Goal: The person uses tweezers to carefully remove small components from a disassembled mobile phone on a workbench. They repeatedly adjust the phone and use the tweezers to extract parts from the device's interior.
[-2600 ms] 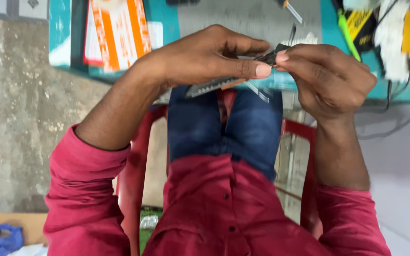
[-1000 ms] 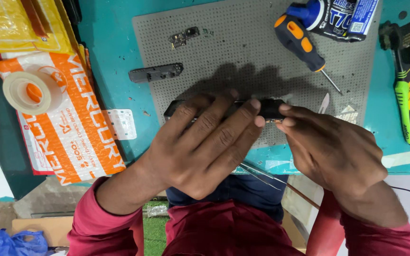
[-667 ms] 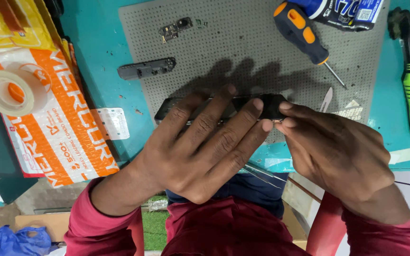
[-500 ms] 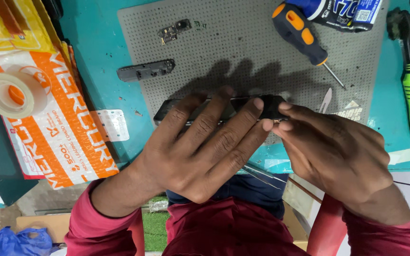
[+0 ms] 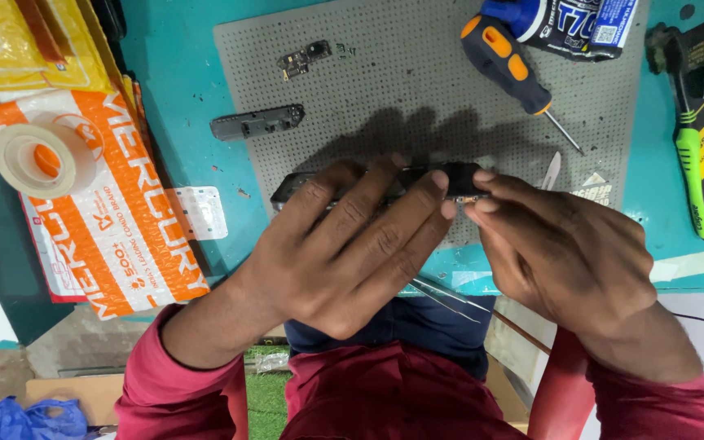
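While flat on mat, phone (image 5: 458, 178) under left hand (image 5: 352, 244)

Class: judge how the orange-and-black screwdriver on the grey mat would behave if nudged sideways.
The screwdriver would probably roll, since its handle looks rounded and the grey mat lies flat. It looks rigid, so it should move as one piece.

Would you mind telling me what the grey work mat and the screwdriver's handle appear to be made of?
The grey work mat looks like soft silicone or rubber: matte, with a regular grid of tiny dots. The screwdriver handle seems to be hard black plastic with orange inserts, perhaps rubbery grip pads, and its thin shaft has a metallic shine.
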